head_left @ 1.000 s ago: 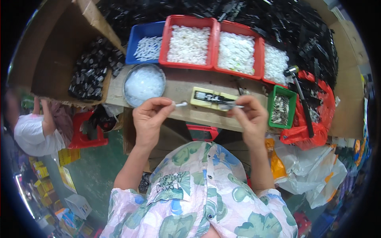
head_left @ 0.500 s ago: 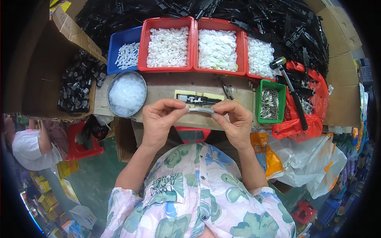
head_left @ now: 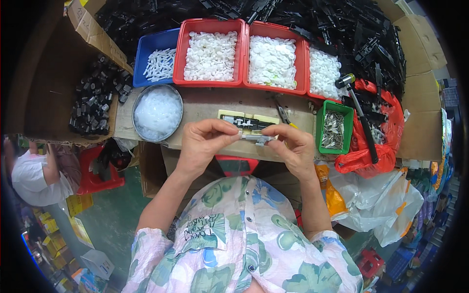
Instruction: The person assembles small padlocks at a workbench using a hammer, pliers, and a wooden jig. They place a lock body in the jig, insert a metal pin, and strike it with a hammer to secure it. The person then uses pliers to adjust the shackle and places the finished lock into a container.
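A small, narrow, light-grey plastic part (head_left: 256,138) spans the gap between my hands, above the near edge of the bench. Its left end is pinched by the thumb and fingers of my left hand (head_left: 201,145). My right hand (head_left: 296,148) grips the other end, where a wider, block-like piece shows. Just beyond the fingers lies a cream-coloured block fixture (head_left: 267,118) with a black mechanism (head_left: 249,122) in it. My fingertips hide part of its near side.
Pliers (head_left: 282,113) lie right of the fixture. A round tin (head_left: 181,122), blue bin (head_left: 138,68), red bins (head_left: 245,58) and green bin (head_left: 320,128) of small parts surround the work spot. A hammer (head_left: 364,117) rests on a red bag (head_left: 398,122). Black parts (head_left: 146,19) pile up behind.
The grey part appears turned between my fingers, and its block-like right end now shows. Both hands sit slightly farther right, still holding it.
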